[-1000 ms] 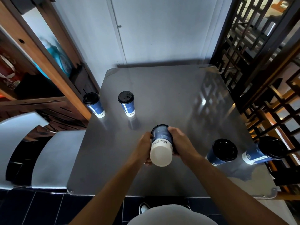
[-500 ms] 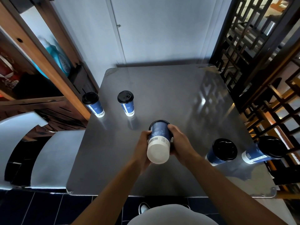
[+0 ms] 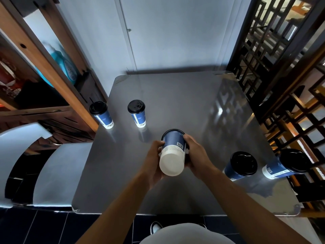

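A blue paper cup [image 3: 173, 148] with a white base is held upside down over the metal table [image 3: 175, 95], its white bottom turned up toward me and its dark rim down. My left hand [image 3: 154, 159] grips its left side. From the right, my right hand [image 3: 195, 154] wraps around it. Two lidded blue cups [image 3: 101, 114] [image 3: 137, 113] stand upright at the table's left. Two more lidded cups [image 3: 241, 165] [image 3: 284, 163] stand at the right near the edge.
A wooden shelf unit [image 3: 44, 71] with a blue bottle [image 3: 59, 66] flanks the table's left. A dark lattice screen [image 3: 274, 71] runs along the right. White chairs [image 3: 58, 175] stand at the lower left. A pale wall closes the far side.
The upside-down cup has risen a little and turned in my hands, showing a different part of its print. Both hands stay around it. The other cups are unmoved.
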